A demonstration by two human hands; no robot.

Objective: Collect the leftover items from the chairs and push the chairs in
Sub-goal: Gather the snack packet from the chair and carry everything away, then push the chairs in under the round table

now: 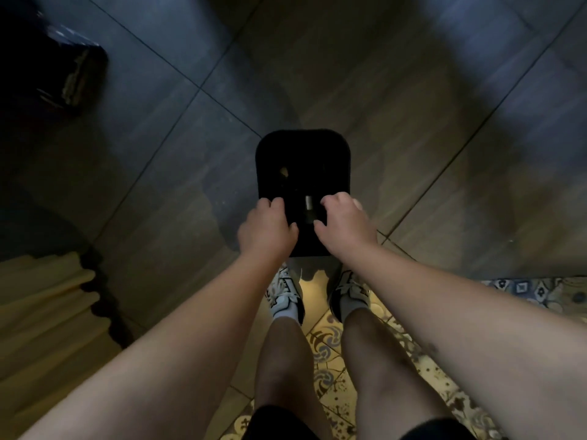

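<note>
Fingers of the left hand (266,228) and right hand (344,225) are curled down onto the near part of a black, rounded-rectangular chair seat (303,154); whether the edge is truly gripped cannot be told. A small pale cylindrical item (308,203) lies on the seat between the hands, a second small dull object (283,171) further forward. Risk judged: if the chair is pushed before collection, both items could roll off onto the dark tiled floor (413,90).

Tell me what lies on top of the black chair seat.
On the black chair seat rest the left hand and right hand, gripping its near edge. Between them lies a small grey object. What the hands cover cannot be seen.
</note>
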